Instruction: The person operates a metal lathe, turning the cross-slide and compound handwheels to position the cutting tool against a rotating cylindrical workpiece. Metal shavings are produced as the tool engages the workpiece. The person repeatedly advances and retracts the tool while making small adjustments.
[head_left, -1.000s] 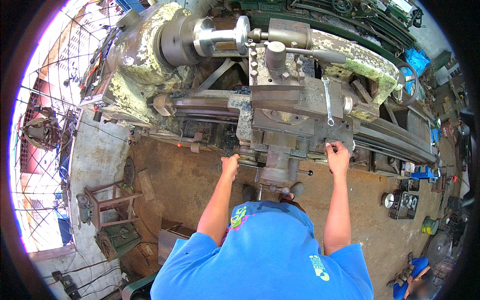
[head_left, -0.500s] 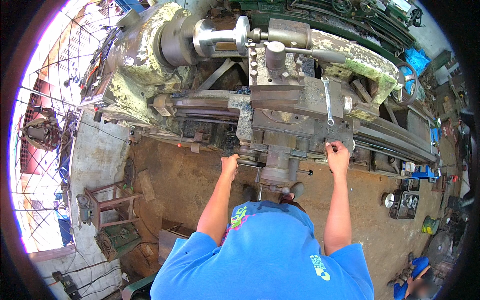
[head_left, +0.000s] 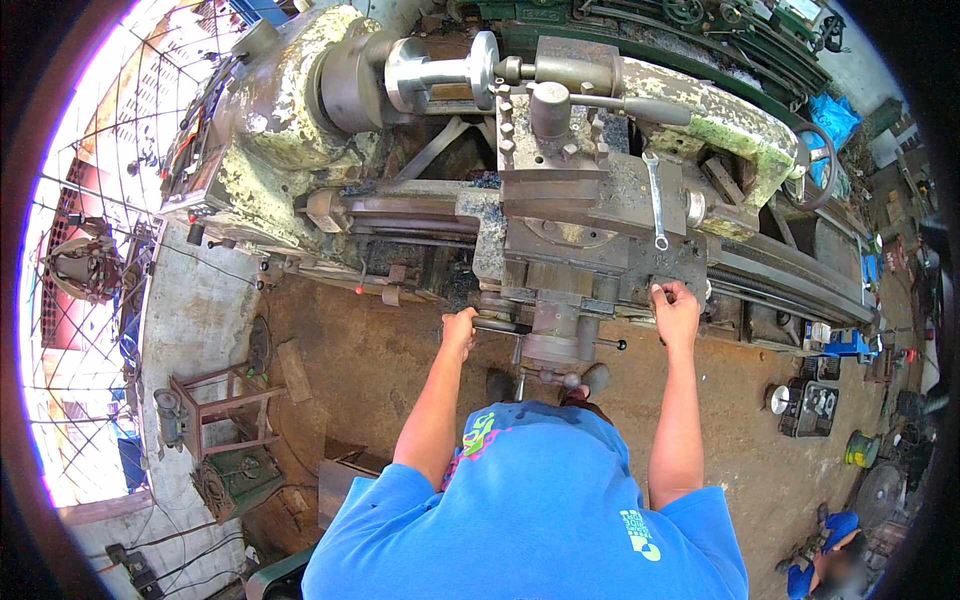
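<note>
A machine workshop: a big worn lathe [head_left: 560, 200], dirt floor [head_left: 380, 370], scattered metal parts

Left hand [head_left: 460, 330] on the carriage handwheel [head_left: 497, 325], right hand [head_left: 677, 310] on the lathe [head_left: 560, 190] apron edge.

Brown dirt floor [head_left: 380, 350] carried the lathe [head_left: 560, 200], a small metal stand [head_left: 215, 400] at left, gauges [head_left: 805, 405] at right

The lathe [head_left: 300, 160] is heavy metal with flaking, matt green-cream paint. Its chuck [head_left: 430, 72] is bright, smooth steel, like the glossy spanner [head_left: 655, 200]. The carriage [head_left: 590, 215] looks dull, oily grey metal.
</note>
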